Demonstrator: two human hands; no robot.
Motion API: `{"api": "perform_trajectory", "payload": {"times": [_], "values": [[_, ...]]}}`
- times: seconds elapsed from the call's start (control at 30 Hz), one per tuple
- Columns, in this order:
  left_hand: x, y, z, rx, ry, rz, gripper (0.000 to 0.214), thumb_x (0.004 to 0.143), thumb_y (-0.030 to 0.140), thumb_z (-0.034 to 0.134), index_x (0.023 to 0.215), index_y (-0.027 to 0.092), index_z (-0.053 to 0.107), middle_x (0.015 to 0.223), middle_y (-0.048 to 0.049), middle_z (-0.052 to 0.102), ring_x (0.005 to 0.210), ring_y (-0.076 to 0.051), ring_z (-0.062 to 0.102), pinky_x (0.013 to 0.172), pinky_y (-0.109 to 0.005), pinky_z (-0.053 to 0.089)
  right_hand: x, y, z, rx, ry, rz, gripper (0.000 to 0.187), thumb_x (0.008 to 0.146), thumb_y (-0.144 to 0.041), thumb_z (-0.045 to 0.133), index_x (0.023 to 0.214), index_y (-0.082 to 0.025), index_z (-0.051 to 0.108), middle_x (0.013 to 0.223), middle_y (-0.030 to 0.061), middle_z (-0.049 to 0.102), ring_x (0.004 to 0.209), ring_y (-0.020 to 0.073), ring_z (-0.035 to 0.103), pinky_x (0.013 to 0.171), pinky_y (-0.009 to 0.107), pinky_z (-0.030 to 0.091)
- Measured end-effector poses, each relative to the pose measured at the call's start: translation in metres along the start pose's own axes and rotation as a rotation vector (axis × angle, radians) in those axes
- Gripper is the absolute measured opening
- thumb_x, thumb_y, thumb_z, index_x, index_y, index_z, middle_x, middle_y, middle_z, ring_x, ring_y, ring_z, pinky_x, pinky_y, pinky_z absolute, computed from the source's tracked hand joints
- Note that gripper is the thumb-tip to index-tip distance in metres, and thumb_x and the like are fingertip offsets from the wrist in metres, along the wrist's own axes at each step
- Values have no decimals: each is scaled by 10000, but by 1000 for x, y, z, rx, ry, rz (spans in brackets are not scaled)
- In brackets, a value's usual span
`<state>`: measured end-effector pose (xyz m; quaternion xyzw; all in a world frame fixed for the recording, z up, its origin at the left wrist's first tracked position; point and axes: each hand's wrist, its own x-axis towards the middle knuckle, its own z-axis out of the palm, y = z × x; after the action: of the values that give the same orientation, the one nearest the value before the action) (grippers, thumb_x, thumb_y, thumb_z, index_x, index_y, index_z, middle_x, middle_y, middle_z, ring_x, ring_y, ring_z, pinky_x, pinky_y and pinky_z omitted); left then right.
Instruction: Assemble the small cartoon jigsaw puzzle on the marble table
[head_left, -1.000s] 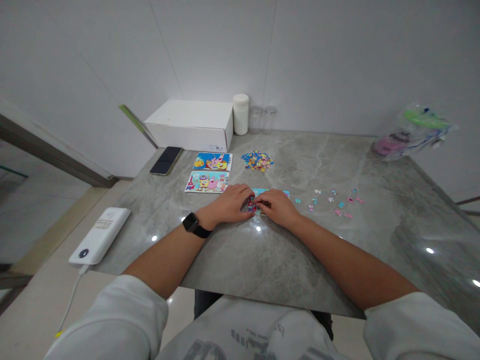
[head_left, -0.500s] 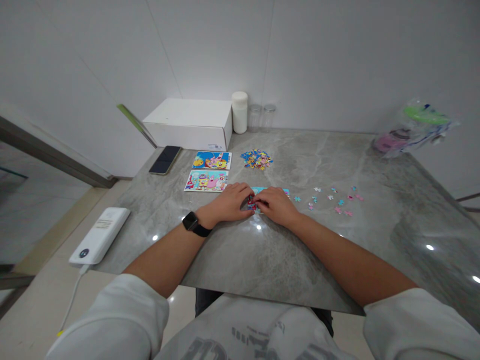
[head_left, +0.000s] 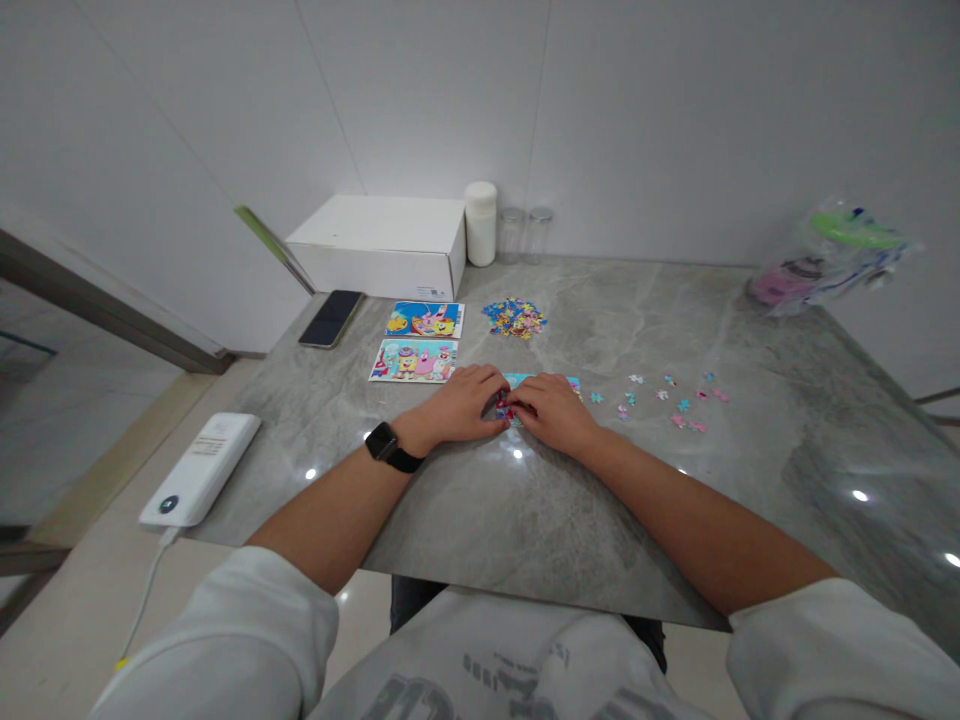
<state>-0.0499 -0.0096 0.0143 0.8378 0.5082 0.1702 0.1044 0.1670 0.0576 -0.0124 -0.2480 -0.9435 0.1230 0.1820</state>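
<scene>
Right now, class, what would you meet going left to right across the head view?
White power bank, smartphone, two SpongeBob picture cards, heap of puzzle pieces, scattered puzzle pieces, clear plastic bag.

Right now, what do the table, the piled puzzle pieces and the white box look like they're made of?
Table: apparently polished stone or lookalike, veined grey, mirroring lights.
Puzzle pieces: probably printed card, from their colours and knobbed outlines; finish unclear.
Box: likely matte cardboard, with crisp folded edges.
</scene>
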Motion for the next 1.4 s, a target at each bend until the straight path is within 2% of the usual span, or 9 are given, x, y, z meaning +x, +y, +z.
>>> {"api": "perform_trajectory", "payload": {"times": [0.53, 0.67, 0.77, 1.07, 1.3, 1.4], "values": [[0, -2, 1, 15, -11, 3, 399, 879, 467, 746, 1166, 221, 620, 1198, -110, 635, 1138, -302, 608, 982, -437, 471, 0, -3, -6, -14, -26, -26, 195, 953, -171, 658, 1039, -252, 813, 1032, 76, 752, 989, 247, 624, 910, 406, 406], [0, -3, 3, 38, -10, 10, 435, 882, 492, 741, 1190, 210, 616, 1214, -113, 631, 1144, -303, 603, 989, -436, 468, -1, 2, -12, 5, 41, 40, 294, 923, -92, 600, 1090, -235, 796, 1056, 78, 744, 1021, 247, 630, 934, 396, 413], [-1, -2, 2, 44, -8, 12, 438, 873, 481, 752, 1190, 209, 618, 1209, -108, 629, 1135, -296, 598, 991, -430, 467, -3, 7, -14, 24, 82, 77, 322, 893, -57, 584, 1053, -231, 803, 1052, 76, 737, 1020, 246, 631, 940, 393, 415], [-1, -1, 3, 43, -3, 32, 319, 893, 431, 733, 1119, 220, 655, 1207, -97, 628, 1134, -283, 598, 979, -422, 465, -4, 5, -8, 22, -3, -11, 305, 894, -70, 613, 981, -264, 831, 1029, 58, 728, 1009, 232, 621, 939, 391, 389], [-1, -1, 2, 43, -4, 41, 308, 879, 414, 758, 1109, 227, 673, 1239, -93, 625, 1144, -281, 598, 993, -428, 463, -4, 5, -11, 32, 3, -12, 304, 892, -72, 605, 966, -261, 831, 1027, 61, 733, 994, 234, 632, 915, 388, 399], [-1, -1, 3, 42, -2, 36, 325, 875, 416, 761, 1125, 227, 675, 1254, -97, 625, 1156, -286, 594, 997, -430, 467, -5, 6, -11, 68, 54, 0, 313, 889, -63, 589, 992, -248, 819, 1029, 64, 741, 1000, 234, 646, 918, 384, 412]]}}
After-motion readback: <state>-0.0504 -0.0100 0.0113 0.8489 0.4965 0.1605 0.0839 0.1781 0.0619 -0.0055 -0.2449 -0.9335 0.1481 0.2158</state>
